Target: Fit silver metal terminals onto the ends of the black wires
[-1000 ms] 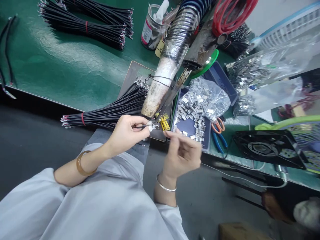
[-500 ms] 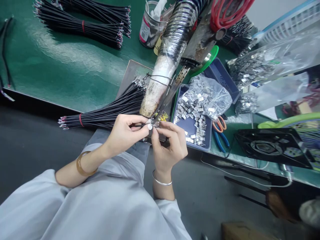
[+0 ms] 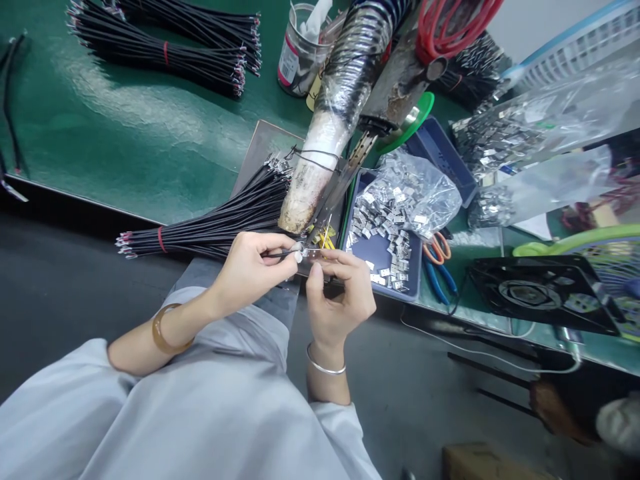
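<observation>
My left hand (image 3: 260, 263) pinches the end of a black cable (image 3: 275, 253) between thumb and forefinger. A small silvery metal connector piece (image 3: 312, 253) sits at that cable end, under the soldering iron's tip. Close on its right is my right hand (image 3: 345, 283), with thumb and forefinger apart and the other fingers curled. The forefinger is at the connector's right end; whether it touches is unclear. The slotted metal shaft of the soldering iron (image 3: 361, 152) slants down toward my fingers. Beside it the stained white end of a duct (image 3: 305, 190) hangs above the cable.
A cable bundle (image 3: 225, 223) lies left of my hands, with more tied cables (image 3: 165, 57) behind. On the right are a blue tray (image 3: 367, 251) of metal shells, pliers (image 3: 439, 277), a black fan (image 3: 540, 293) and plastic bags (image 3: 545, 193) of parts. A jar (image 3: 295, 60) stands behind.
My right thumb has moved down and away from the forefinger, and the connector piece shows more plainly. My left hand keeps its pinch on the cable. The view has shifted slightly.
</observation>
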The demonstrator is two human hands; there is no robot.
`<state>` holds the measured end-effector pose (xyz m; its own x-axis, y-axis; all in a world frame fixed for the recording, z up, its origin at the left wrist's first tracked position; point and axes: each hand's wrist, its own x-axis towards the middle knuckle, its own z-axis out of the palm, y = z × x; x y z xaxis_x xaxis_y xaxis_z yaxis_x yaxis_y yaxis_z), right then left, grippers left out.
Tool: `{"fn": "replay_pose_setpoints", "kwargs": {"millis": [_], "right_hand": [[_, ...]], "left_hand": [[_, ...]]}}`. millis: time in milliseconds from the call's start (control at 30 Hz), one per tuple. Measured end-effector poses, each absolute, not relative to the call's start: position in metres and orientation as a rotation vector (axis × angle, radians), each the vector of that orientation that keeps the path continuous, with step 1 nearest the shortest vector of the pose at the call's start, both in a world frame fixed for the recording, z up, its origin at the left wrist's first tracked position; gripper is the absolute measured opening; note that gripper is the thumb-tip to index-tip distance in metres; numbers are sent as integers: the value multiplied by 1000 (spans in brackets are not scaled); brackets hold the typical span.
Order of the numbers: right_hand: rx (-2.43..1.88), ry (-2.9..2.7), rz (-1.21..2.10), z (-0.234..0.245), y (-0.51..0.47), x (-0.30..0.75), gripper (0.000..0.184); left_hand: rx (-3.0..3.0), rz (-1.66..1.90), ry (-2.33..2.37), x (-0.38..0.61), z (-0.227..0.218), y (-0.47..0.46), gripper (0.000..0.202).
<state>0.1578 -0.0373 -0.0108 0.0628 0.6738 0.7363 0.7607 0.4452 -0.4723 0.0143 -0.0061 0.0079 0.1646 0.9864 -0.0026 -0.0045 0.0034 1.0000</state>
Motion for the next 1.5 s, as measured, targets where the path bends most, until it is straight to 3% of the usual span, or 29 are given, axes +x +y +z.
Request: {"fn": "replay_pose_setpoints", "kwargs": {"millis": [333, 533, 733, 800, 1033, 1133, 1267, 1500], "right_hand": [[-1232, -1584, 48, -16, -42, 161, 12], [-1321, -1303, 227, -7, -48, 164, 12], [-1444, -1471, 720, 3, -45, 161, 15], [-1394, -1520, 635, 0, -43, 161, 13], [-1201, -1854, -114, -6, -41, 163, 9], [-1275, -1583, -93, -7, -47, 165, 7], [-1219, -1333, 34, -12, -52, 167, 20], [-1178, -1762, -170, -14, -44, 162, 15]], "left_hand": [[1311, 1078, 1069, 13, 3, -5, 19], [1685, 1142, 1059, 8, -4, -12, 19], [2110, 1267, 920, 0, -5, -12, 18], [2012, 1231, 940, -3, -2, -11, 14], [1470, 1050, 1053, 0, 3, -10, 16], [1379, 1048, 1122, 5, 2, -11, 18], [1314, 1085, 1143, 10, 2, -10, 18], [1288, 1132, 1120, 13, 4, -8, 14]]}}
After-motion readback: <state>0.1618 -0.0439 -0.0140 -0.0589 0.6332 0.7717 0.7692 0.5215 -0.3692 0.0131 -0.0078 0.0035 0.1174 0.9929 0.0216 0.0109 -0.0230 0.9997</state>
